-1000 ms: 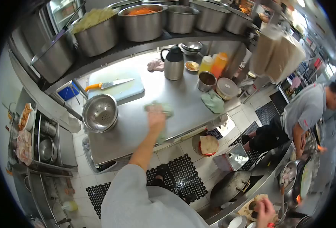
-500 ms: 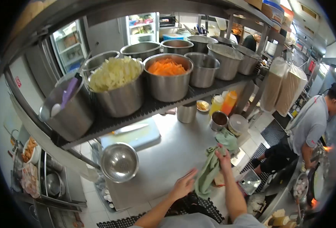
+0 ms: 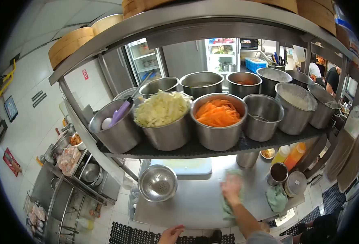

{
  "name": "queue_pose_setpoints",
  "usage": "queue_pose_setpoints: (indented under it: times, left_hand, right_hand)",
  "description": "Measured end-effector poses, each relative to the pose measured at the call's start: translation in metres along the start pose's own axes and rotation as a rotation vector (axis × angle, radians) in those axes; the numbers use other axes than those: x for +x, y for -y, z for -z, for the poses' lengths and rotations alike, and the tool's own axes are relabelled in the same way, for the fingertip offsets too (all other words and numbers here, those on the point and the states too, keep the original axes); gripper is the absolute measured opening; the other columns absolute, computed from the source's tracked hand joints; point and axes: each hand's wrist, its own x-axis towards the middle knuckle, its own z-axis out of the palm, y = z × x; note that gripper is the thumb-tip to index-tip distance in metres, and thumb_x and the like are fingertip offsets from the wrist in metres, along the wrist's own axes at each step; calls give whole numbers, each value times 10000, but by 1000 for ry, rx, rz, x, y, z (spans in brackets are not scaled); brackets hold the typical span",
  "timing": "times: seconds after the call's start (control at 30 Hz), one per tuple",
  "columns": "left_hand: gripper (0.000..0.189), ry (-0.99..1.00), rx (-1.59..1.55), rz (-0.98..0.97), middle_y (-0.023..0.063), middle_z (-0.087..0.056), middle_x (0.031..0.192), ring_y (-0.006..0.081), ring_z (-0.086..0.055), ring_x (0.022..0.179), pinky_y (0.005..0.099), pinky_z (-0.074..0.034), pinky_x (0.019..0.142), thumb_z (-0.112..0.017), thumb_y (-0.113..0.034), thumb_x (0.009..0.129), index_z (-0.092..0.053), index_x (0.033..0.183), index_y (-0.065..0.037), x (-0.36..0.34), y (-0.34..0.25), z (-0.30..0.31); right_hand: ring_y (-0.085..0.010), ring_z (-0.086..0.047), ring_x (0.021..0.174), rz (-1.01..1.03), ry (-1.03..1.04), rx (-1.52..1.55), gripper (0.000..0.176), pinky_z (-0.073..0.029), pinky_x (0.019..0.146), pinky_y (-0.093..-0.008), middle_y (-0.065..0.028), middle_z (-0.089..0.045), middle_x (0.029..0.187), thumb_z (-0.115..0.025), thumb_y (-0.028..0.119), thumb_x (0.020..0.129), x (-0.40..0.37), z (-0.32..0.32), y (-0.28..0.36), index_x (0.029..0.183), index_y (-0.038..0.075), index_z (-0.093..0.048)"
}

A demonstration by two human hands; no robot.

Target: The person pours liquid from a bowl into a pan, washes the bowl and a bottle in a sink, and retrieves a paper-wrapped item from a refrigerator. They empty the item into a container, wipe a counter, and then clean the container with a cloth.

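Observation:
My right hand point(image 3: 231, 189) presses a green cloth point(image 3: 227, 208) onto the steel worktop point(image 3: 195, 203). The hand is smeared by motion, and part of the cloth lies under it. Low in the view, at the worktop's front edge, my left hand point(image 3: 171, 234) hangs with its fingers stretched out and nothing in it. A second green cloth point(image 3: 276, 198) lies bunched at the right end of the worktop. To the left sits a perforated steel bowl point(image 3: 158, 184), with a pale cutting board point(image 3: 187, 166) behind it, partly hidden by the shelf.
Above the worktop a shelf point(image 3: 179, 153) bears steel pots, with shredded cabbage point(image 3: 163, 109) and carrot strips point(image 3: 219, 114) in two of them. Sauce bottles point(image 3: 294, 155), a dark-filled pot point(image 3: 277, 174) and a lidded tub point(image 3: 295, 184) stand at the right. Bamboo steamers point(image 3: 70, 45) sit overhead.
My right hand has brought the cloth down from the air onto the worktop. My left hand has dropped toward the bottom edge. The view has swung left and up.

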Motion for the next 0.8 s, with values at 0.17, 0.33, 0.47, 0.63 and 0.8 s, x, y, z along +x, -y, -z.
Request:
queue_pose_setpoints:
  times: [0.17,0.33,0.47,0.63,0.8]
  left_hand:
    - [289,67,89,-53,122,-672,1085,205,-629,975,317,-499,802,-542,-183,918,-635,1146,-33,14,-77,-25]
    - [274,-4,32,-138,136,-671,1080,238,-638,963,336,-485,840,-557,-136,895,-638,1128,-17,27,-67,-35]
    - [307,-150,77,-98,158,-668,1057,241,-638,961,341,-490,839,-590,-166,895,-614,1139,18,28,-85,-53]
    - [447,-137,153,-96,200,-625,1106,283,-603,1030,357,-497,822,-622,-250,889,-537,1234,21,39,-94,-94]
    - [477,6,391,-55,184,-617,1086,323,-615,975,373,-523,783,-569,-250,909,-467,1295,11,90,-55,-96]
  right_hand:
    - [-402,-500,1135,485,107,439,454,-433,904,-483,-233,-549,1182,-549,136,823,-54,-35,91,1272,200,-534]
    - [-350,-561,1082,697,493,697,297,-437,911,-483,-153,-570,1198,-511,148,890,-121,14,107,1169,136,-612]
    - [-295,-597,1001,-538,702,1405,280,-474,868,-435,-102,-608,1132,-473,249,968,-118,23,92,1150,90,-613]
    - [-198,-606,935,-1072,658,2086,376,-498,798,-348,-56,-630,1073,-493,337,975,-86,62,62,1213,53,-557]
    - [-165,-612,902,-764,603,1801,415,-503,752,-311,-55,-640,1025,-551,388,945,-74,93,33,1169,41,-594]
